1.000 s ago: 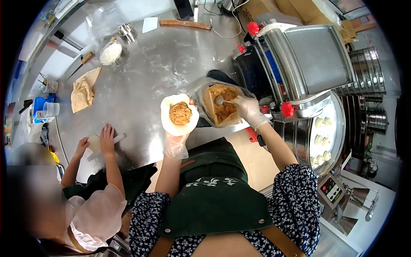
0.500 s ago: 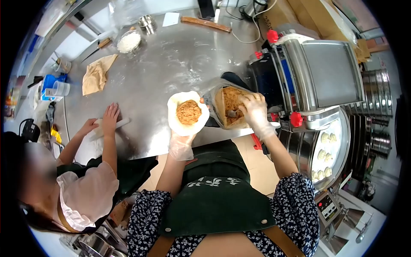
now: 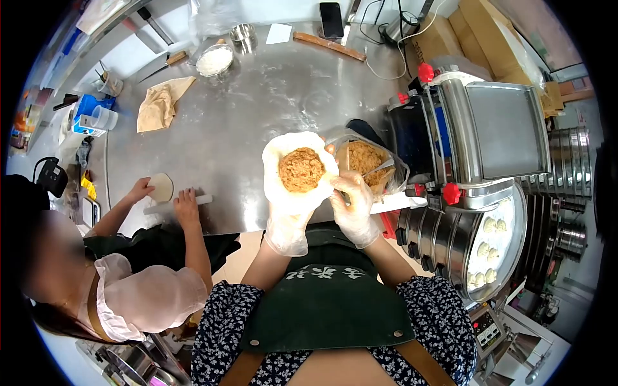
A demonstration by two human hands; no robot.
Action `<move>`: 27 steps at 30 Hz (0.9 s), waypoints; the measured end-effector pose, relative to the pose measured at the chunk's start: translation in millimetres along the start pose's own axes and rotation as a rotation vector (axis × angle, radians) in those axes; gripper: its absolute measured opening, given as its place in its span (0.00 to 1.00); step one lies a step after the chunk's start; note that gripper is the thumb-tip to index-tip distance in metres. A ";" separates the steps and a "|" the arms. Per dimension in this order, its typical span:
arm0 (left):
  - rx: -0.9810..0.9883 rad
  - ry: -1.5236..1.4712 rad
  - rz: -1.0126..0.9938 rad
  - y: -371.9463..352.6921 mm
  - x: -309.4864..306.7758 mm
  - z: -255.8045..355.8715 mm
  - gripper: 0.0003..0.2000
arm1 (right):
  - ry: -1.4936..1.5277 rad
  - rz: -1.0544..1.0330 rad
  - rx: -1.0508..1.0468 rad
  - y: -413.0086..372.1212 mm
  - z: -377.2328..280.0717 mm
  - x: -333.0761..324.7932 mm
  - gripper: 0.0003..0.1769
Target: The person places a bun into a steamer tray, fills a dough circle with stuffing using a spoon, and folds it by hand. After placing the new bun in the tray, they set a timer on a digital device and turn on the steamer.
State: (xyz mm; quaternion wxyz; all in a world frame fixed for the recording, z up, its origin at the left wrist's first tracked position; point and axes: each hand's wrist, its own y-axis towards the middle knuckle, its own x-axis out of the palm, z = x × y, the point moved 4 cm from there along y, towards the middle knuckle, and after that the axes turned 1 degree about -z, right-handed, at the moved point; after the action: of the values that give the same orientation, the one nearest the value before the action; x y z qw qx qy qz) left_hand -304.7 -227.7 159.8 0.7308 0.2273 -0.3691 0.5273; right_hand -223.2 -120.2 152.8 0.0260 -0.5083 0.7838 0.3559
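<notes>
- The dough wrapper (image 3: 277, 156), loaded with filling (image 3: 301, 170), is being gripped from beneath by the left hand (image 3: 288, 230) over the worktop (image 3: 225, 141).
- Its rim is being pinched by the right hand (image 3: 353, 204).
- Next, steady support is likely being called for.

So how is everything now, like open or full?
Round white dough wrapper: open, brown filling on top
Left hand in clear glove: under the wrapper
Right hand in clear glove: at wrapper's edge
Clear plastic bag: open, more filling and silvery spoon inside
Tan cloth: crumpled
Black rectangular phone: screen dark
Round metal tray: holding white buns
</notes>
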 end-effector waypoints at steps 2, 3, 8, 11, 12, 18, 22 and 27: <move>-0.012 -0.037 0.037 -0.9 2.5 4.4 0.32 | 0.023 -0.004 0.009 3.8 -7.4 0.6 0.19; -0.063 -0.071 0.101 -0.3 1.4 4.0 0.33 | 0.033 -0.005 0.014 5.4 -9.5 1.1 0.19; -0.059 -0.063 0.157 -2.7 5.3 12.8 0.33 | 0.014 0.036 -0.033 11.1 -16.2 4.6 0.18; -0.040 -0.033 0.188 -3.7 7.6 14.5 0.32 | -0.017 0.077 -0.020 15.3 -23.9 5.1 0.16; -0.034 -0.023 0.198 -3.9 8.5 14.7 0.31 | -0.026 0.091 -0.008 16.7 -27.2 4.5 0.15; -0.061 -0.015 0.213 -5.2 14.6 20.6 0.29 | 0.165 0.063 0.187 20.8 -38.8 3.6 0.15; 0.045 0.074 0.146 -10.6 14.6 24.4 0.30 | 0.186 0.034 0.199 27.9 -48.3 0.9 0.18; 0.318 0.255 -0.042 -10.8 11.6 31.8 0.31 | 0.093 0.042 0.120 39.1 -56.2 0.5 0.20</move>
State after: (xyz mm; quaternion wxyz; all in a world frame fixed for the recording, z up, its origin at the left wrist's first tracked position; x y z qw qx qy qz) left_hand -302.2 -247.3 189.3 0.7374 0.2788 -0.1806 0.5881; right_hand -237.3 -144.5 215.3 0.0126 -0.5052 0.8145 0.2849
